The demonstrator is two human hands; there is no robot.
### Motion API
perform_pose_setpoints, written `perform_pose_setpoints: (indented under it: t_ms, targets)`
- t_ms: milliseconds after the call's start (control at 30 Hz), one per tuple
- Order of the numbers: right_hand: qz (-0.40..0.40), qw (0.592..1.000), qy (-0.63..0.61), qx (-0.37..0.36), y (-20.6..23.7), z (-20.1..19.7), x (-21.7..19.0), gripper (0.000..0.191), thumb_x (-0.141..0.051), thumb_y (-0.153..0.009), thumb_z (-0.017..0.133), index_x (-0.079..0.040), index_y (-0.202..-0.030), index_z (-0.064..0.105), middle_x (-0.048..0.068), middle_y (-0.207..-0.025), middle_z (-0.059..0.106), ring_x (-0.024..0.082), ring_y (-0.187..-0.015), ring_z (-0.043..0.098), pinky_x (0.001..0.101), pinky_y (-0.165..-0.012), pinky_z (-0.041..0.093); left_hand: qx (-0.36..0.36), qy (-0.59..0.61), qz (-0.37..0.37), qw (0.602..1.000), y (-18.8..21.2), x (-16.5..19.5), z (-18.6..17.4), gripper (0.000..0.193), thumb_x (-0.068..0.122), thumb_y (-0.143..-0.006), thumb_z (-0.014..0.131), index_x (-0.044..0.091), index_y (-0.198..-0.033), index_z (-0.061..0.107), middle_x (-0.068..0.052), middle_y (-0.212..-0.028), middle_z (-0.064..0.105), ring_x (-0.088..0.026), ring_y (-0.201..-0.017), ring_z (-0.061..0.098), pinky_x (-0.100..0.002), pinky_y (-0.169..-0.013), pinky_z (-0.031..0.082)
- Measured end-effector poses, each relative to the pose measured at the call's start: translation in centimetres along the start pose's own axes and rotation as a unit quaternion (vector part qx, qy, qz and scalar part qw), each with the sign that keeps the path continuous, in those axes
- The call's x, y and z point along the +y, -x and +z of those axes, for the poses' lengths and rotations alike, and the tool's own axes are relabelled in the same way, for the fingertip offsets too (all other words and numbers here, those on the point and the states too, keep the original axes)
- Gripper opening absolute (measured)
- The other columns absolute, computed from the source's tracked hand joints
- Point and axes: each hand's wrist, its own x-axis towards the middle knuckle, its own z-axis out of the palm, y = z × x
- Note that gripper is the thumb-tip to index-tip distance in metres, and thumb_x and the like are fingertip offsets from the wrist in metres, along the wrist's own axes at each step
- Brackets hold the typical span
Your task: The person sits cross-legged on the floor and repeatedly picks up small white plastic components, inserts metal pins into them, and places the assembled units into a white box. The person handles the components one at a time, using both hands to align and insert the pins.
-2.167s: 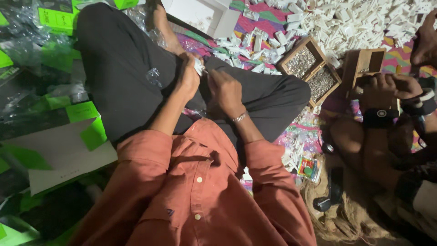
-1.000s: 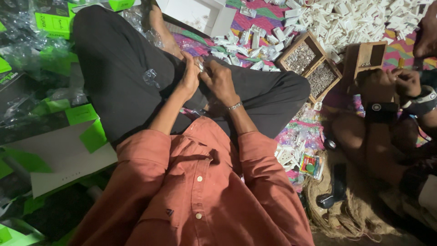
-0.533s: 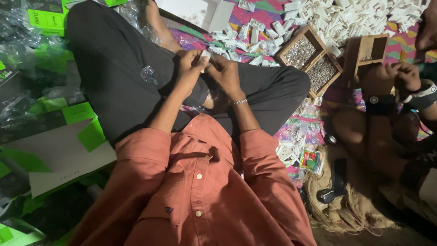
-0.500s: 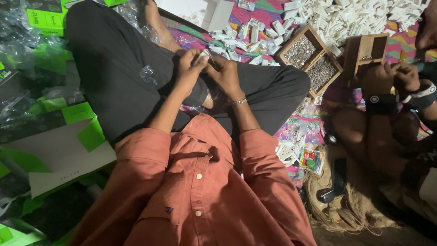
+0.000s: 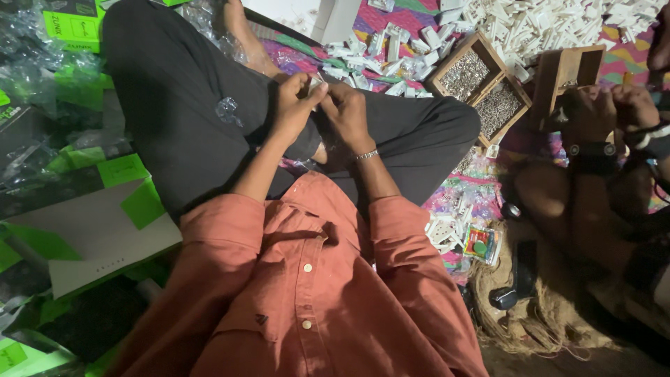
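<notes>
A: Head view. Take the wooden tray (image 5: 481, 87) of small metal parts as the landmark. Where are the hands?

B: Left of the tray, over the lap. The left hand (image 5: 292, 105) and the right hand (image 5: 347, 115) meet, fingers curled narrow around one small white part (image 5: 315, 84), pinched between the fingertips of both.

A: Is it seated in the grip?

B: Mostly hidden; only a white edge shows. I cannot tell its orientation.

A: How should the step be done well?

B: My judgement: hold the part steady with the left hand, work it with the right fingertips, and keep both low over the lap so nothing dropped rolls away. The pile of white parts (image 5: 530, 28) lies just above the tray, within reach.

A: Anyone else nearby?

B: Another person's hands (image 5: 604, 115), right of the tray, beside a second wooden box (image 5: 569, 70).
</notes>
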Motion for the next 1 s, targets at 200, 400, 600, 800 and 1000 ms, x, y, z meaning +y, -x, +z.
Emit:
perform_pose_setpoints:
  t_ms: [200, 400, 600, 800, 1000]
  targets:
    - [-0.016, 0.998, 0.056, -0.019, -0.1, 0.3, -1.0, 0.018, -0.012, -0.091, 0.071, 0.002, -0.103, 0.071, 0.02, -0.077, 0.065, 0.027, -0.066, 0.066, 0.0373, -0.063, 0.052, 0.058, -0.247, 0.142, 0.957, 0.5, -0.7, 0.6, 0.012, 0.011, -0.103, 0.064, 0.001, -0.109, 0.063, -0.015, -0.094, 0.072, -0.03, -0.087, 0.072, -0.039, -0.077, 0.054]
    - [0.061, 0.995, 0.062, -0.042, -0.3, 0.3, -1.0, 0.022, -0.012, -0.08, 0.076, 0.005, -0.084, 0.062, 0.022, -0.068, 0.063, 0.035, -0.058, 0.063, 0.0421, -0.057, 0.05, 0.067, -0.239, 0.127, 0.96, 0.7, -1.1, 0.6, 0.012, 0.009, -0.104, 0.058, 0.005, -0.115, 0.059, -0.021, -0.095, 0.071, -0.039, -0.089, 0.072, -0.046, -0.077, 0.055]
    - [-0.003, 0.995, 0.092, -0.03, -0.1, 0.6, -0.9, 0.023, -0.015, -0.087, 0.078, 0.003, -0.087, 0.066, 0.024, -0.075, 0.064, 0.04, -0.066, 0.064, 0.0429, -0.059, 0.05, 0.109, -0.295, 0.177, 0.933, 0.3, -1.9, 0.2, 0.022, 0.008, -0.103, 0.051, 0.004, -0.122, 0.062, -0.024, -0.098, 0.071, -0.043, -0.093, 0.07, -0.047, -0.077, 0.054]
    - [-0.048, 0.996, 0.063, -0.052, -0.1, -0.6, -1.7, 0.027, -0.019, -0.085, 0.079, 0.004, -0.093, 0.068, 0.024, -0.078, 0.066, 0.036, -0.064, 0.066, 0.0404, -0.059, 0.051, 0.071, -0.186, 0.113, 0.974, -0.2, -1.9, -0.4, 0.021, 0.015, -0.108, 0.054, 0.001, -0.12, 0.063, -0.016, -0.101, 0.072, -0.028, -0.092, 0.07, -0.038, -0.083, 0.055]
    - [0.06, 0.995, -0.018, -0.082, 0.1, -0.9, -2.3, 0.025, -0.016, -0.092, 0.077, 0.002, -0.109, 0.074, 0.017, -0.083, 0.074, 0.015, -0.07, 0.063, 0.0323, -0.065, 0.053, 0.054, -0.127, 0.066, 0.988, 0.1, -0.6, -0.2, 0.021, 0.017, -0.108, 0.055, 0.0, -0.117, 0.062, -0.01, -0.102, 0.069, -0.018, -0.094, 0.065, -0.032, -0.084, 0.054]
